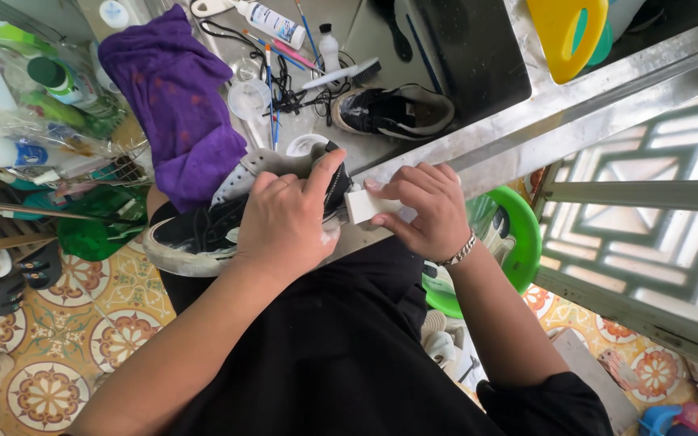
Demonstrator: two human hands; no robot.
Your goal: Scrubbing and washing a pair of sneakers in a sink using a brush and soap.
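1. Start at the black sneaker (203,234), which serves as the landmark here. It lies on its side across your lap, against the near edge of the metal surface (478,153), with its pale, scuffed sole toward the floor tiles and its heel end under your hand.

2. Left of the sneaker's upper, a purple towel (179,105) hangs down and touches the grey tongue area. It looks soft and would likely drag if the shoe shifts.

3. Your left hand (288,222) is clamped over the sneaker's heel end, fingers wrapped round and thumb pointing up along the collar. That grip is closed firmly on the shoe. The shoe probably feels light, with a soft, yielding upper and a stiffer rubber sole, so the sole rim and heel are likely the steadiest places to hold. Wet rubber may be slippery.

4. Just right of the sneaker, your right hand (426,210) pinches a small white block (363,205) between thumb and fingers, its end touching the shoe's heel. The block looks light and squashy like a sponge, so a hard pinch would likely deform it.

5. Beyond the sneaker, farther up the surface, a second black sneaker (393,109) lies apart, beside a brush (341,74).

6. Below and right of the sneaker, a green basin (519,234) sits on the floor.
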